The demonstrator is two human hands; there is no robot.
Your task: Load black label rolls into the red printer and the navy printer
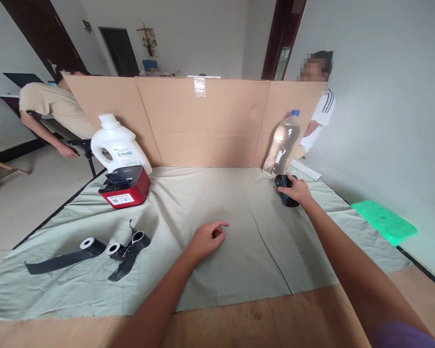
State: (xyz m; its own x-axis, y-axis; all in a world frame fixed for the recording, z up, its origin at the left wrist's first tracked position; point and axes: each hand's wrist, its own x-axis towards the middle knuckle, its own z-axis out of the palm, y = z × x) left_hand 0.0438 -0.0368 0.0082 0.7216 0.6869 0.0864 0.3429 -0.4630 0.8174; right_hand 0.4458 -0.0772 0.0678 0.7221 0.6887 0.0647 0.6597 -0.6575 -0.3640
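Observation:
My right hand (300, 191) is closed on a small black boxy object (289, 199) at the right of the cloth, in front of a clear plastic bottle (284, 142) with a blue cap. What kind of object it is I cannot make out. My left hand (208, 239) rests over the middle of the cloth, fingers loosely curled and apart, with nothing in it. To its left lie several small black rolls, among them one roll (93, 246) with a loose strip trailing. Behind them sits a red and black receipt printer (130, 188) with a white label.
A white detergent jug (118, 145) stands behind the printer. A cardboard screen (206, 121) closes off the table's back. Grey-green cloth (232, 275) covers the wooden table. A green stool (384, 222) is at the right; one person sits behind each side of the screen.

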